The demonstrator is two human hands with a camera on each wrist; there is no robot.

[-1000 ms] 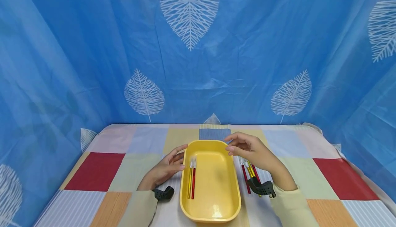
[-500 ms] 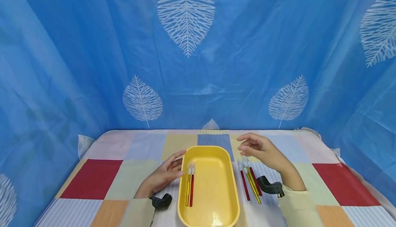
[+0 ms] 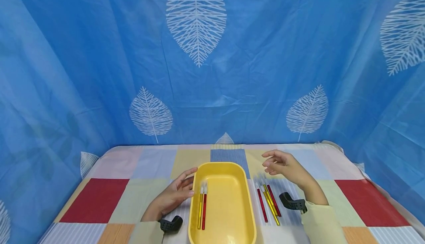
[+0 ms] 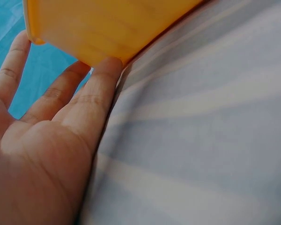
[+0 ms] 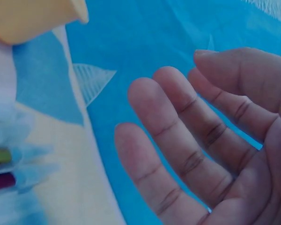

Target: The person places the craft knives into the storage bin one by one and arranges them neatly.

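"Inside the yellow tray?"
"Two brushes are laid along its left side."
"Grips?"
"Tray touched by left grip, fingers relaxed, not grasping; right grip, empty, fingers loosely curved, held near loose brushes."

R hand at approx 4 o'clock, fingers slightly bent, thumb at 2. Part of yellow tray at 10–11. Olive stick & dk red stick, clear-tipped, blurry, side by side nr 8. Patchwork cloth at 7; blue curtain at 12.
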